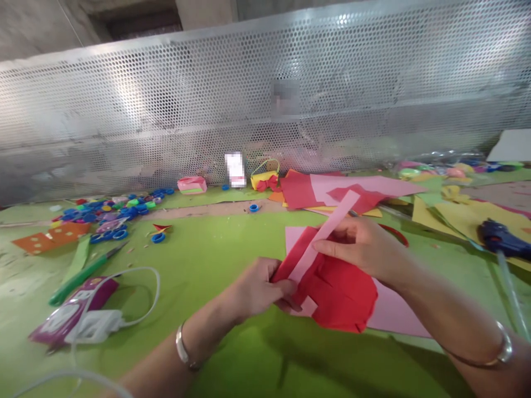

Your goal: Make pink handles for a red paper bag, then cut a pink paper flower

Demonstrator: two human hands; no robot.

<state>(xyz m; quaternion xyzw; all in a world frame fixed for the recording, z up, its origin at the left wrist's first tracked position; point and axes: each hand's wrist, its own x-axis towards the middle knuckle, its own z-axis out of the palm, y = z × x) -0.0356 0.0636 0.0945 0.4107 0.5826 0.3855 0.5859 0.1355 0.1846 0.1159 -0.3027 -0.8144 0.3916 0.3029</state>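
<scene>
Your pink strip (306,262) lies along the red piece (344,293), upper end free.
Your left hand (263,283) is closed on both, your right hand (365,249) pinches the strip, all above the green table (199,237); whether it's stuck, I cannot tell.

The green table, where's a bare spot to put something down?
Try the green tabletop between the white cable and the left hand, or the shadowed patch between the two forearms. It's crowded back left with plastic trinkets, and at right with yellow sheets and the glue gun.
</scene>
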